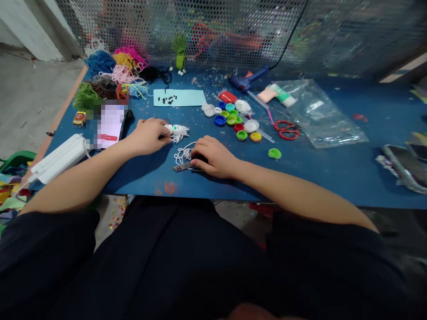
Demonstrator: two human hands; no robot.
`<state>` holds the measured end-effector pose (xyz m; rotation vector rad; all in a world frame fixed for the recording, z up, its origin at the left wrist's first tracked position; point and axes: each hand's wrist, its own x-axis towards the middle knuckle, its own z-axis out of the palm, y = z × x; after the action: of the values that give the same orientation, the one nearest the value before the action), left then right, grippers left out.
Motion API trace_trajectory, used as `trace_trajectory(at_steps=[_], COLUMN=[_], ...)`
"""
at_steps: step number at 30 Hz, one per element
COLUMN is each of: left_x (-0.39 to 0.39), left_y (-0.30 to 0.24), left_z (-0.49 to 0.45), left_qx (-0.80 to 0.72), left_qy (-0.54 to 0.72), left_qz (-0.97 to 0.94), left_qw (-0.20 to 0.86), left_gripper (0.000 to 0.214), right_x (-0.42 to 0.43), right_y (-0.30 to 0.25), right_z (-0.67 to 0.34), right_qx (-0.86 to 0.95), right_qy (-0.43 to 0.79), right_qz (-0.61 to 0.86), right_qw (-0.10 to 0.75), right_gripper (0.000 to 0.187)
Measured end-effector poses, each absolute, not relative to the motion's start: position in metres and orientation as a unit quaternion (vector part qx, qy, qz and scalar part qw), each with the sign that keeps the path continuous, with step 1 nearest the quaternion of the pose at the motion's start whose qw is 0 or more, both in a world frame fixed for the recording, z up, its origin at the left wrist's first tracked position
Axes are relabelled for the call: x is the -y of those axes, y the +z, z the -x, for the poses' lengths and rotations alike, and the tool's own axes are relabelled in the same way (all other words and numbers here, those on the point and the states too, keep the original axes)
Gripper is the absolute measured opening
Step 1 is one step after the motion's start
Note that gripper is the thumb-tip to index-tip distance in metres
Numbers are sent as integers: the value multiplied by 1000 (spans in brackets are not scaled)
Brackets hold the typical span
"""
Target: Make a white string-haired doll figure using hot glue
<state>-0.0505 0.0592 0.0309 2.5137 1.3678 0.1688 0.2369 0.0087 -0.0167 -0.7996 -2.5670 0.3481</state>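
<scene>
My left hand (pixel 148 135) rests on the blue table (pixel 333 160), fingers closed on a small white yarn figure (pixel 176 131) with loose strands. My right hand (pixel 215 156) lies just to its right, curled over a pair of scissors; their metal blades (pixel 182 167) stick out to the left. Loose white cord (pixel 183 154) lies between the two hands, touching the right one.
Several coloured bottle caps (pixel 233 121) cluster behind the hands, one green cap (pixel 274 153) apart. Red scissors (pixel 287 130), a blue glue gun (pixel 247 80), a clear plastic bag (pixel 316 113), yarn bundles (pixel 110 73) and a light blue card (pixel 180 97) lie further back.
</scene>
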Motion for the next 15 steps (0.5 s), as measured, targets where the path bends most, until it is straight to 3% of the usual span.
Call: trace_trajectory(at_steps=[4,7,12,15], left_x=[-60,-60,-59,-58], left_y=[24,15,4,1], left_z=[47,42,33,34], left_qx=[-477,-460,-405,-389], left_qy=[94,232,407,416], left_qz=[-863,-831,-761,-754], left_qw=[132,211,303,325], left_gripper=[22,20,20,22], right_x=[-34,-90,-204,-246], right_y=[-7,14,48,48], right_z=[-259,-297,-358,-371], right_qx=[910,897,826,764], right_qy=[126,70,-75,-102], right_qz=[306,362,555,637], right_qw=[250,246,62,-29], right_gripper=[23,16,40,27])
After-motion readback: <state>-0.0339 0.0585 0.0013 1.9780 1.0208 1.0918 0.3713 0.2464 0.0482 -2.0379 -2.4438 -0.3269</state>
